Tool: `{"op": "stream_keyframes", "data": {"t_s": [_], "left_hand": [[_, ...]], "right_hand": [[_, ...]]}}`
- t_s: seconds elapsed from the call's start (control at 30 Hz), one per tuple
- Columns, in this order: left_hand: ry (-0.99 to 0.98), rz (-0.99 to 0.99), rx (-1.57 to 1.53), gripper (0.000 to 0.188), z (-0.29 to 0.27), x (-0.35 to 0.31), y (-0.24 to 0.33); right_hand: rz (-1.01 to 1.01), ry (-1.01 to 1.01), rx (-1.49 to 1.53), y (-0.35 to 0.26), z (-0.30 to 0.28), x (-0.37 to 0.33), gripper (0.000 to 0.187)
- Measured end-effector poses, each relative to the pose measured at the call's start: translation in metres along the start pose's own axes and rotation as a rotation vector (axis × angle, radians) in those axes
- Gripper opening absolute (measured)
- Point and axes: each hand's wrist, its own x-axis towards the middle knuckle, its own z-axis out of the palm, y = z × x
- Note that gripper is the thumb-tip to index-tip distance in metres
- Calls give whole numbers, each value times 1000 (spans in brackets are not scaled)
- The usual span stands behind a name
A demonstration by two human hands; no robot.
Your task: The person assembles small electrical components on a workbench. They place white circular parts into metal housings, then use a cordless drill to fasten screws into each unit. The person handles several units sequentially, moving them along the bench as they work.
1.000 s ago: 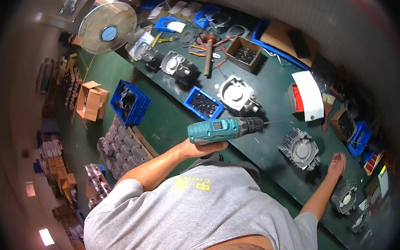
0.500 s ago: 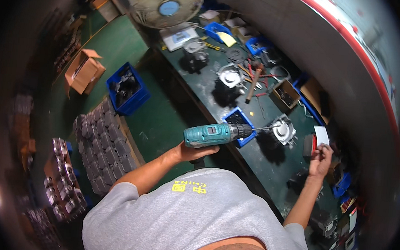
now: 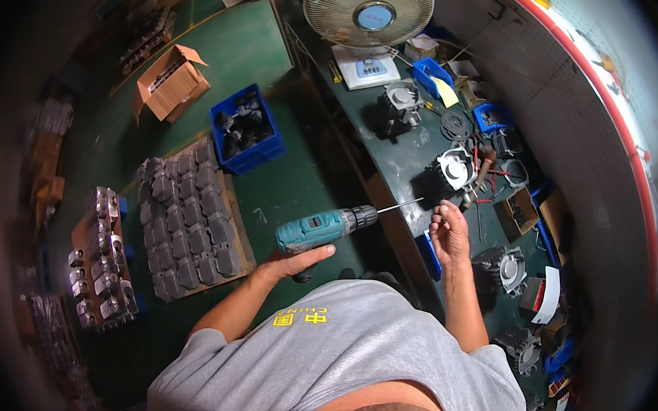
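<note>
My left hand (image 3: 297, 262) is wrapped round the grip of a teal cordless drill (image 3: 311, 233), whose long thin bit (image 3: 400, 205) points right over the workbench edge. Close to the bit's tip is my right hand (image 3: 452, 234), its fingers curled and pinched together; whatever they hold is too small to make out. Just beyond it stands a silver-topped metal housing (image 3: 456, 167). A second housing (image 3: 508, 271) sits to the right of that hand, and a third (image 3: 404, 99) is farther back. My right wrist partly covers a blue bin (image 3: 431, 254) at the bench edge.
A hammer (image 3: 485, 167) and several red-handled tools lie behind the housings. A fan (image 3: 375, 16) stands at the far end. Down on the left floor are a blue crate (image 3: 246, 131), an open carton (image 3: 170, 85) and a pallet of grey castings (image 3: 189, 218). A cardboard box (image 3: 515, 212) holds small parts.
My right hand has moved left, from beside the white card at the right to near the bit's tip. The drill has drawn back from the nearer housing, and the view has shifted.
</note>
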Motion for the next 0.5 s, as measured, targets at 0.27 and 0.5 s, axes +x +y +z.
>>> {"op": "stream_keyframes", "data": {"t_s": [0.27, 0.5], "left_hand": [[-101, 91, 244, 38, -46, 91, 15], [-15, 11, 99, 37, -73, 165, 38]], "right_hand": [[-1, -36, 1, 22, 44, 97, 27], [36, 24, 12, 23, 64, 171, 23]]}}
